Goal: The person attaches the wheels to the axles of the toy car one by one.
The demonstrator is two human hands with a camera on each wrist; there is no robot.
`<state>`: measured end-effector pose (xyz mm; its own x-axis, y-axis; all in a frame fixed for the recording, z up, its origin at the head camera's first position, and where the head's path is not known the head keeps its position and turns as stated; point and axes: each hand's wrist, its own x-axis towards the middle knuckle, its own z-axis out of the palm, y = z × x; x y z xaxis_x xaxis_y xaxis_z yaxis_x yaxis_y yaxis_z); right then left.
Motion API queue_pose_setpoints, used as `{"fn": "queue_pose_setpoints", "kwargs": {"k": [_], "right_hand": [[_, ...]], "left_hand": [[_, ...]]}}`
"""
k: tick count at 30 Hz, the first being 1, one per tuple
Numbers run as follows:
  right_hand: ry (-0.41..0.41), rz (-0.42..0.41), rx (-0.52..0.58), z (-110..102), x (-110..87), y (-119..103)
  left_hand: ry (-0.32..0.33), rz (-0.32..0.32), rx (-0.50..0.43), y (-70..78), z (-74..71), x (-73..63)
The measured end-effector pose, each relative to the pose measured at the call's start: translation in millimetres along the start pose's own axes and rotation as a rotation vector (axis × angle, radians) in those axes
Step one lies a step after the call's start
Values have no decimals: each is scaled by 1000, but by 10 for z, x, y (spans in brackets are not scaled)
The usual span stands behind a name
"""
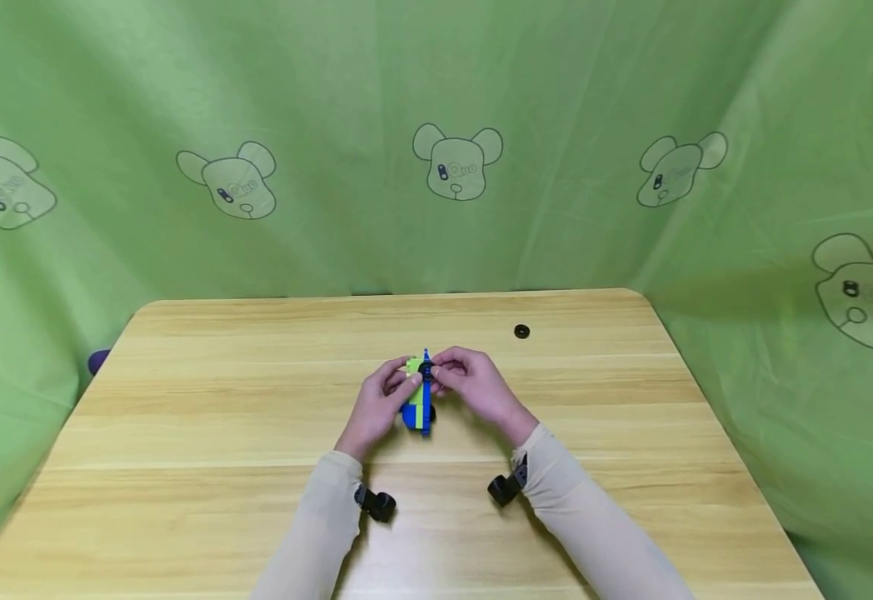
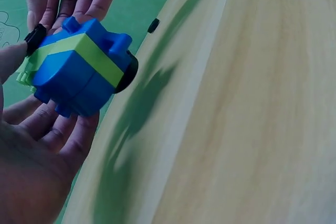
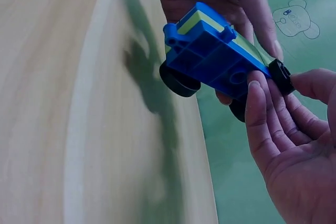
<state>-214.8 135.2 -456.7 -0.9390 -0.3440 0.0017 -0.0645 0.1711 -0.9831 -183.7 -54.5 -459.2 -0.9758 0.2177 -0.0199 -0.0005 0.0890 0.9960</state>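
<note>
My left hand (image 1: 373, 408) grips a blue and lime-green toy car (image 2: 68, 72) by its side, tilted above the table. Its fingers spread under the body in the left wrist view, with the thumb near a black wheel (image 3: 281, 76). Thumb and fingers of my right hand (image 1: 480, 388) pinch that wheel at one corner of the car. The blue underside faces the right wrist camera, showing two other black wheels on the car, one (image 3: 179, 81) at the near end and one (image 3: 238, 109) partly hidden behind the right fingers.
A loose black wheel (image 1: 522, 332) lies on the wooden table (image 1: 256, 392) toward the back right. Green fabric with bear-head outlines (image 1: 457, 167) hangs behind and beside the table. Something purple (image 1: 97, 361) shows past the left edge. Each wrist wears a black camera (image 1: 381, 506).
</note>
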Motion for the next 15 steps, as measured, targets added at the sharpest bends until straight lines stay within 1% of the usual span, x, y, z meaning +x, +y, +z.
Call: {"fn": "queue_pose_setpoints", "kwargs": {"k": [4, 8, 11, 15], "right_hand": [[18, 5, 8, -34, 20, 5], [27, 20, 12, -61, 37, 8], [32, 29, 17, -76, 47, -4], [39, 29, 24, -87, 59, -32]], "left_hand": [[-20, 11, -7, -8, -15, 1], [-75, 17, -49, -48, -42, 6], [-109, 12, -89, -157, -59, 45], [-109, 17, -98, -343, -67, 104]]}}
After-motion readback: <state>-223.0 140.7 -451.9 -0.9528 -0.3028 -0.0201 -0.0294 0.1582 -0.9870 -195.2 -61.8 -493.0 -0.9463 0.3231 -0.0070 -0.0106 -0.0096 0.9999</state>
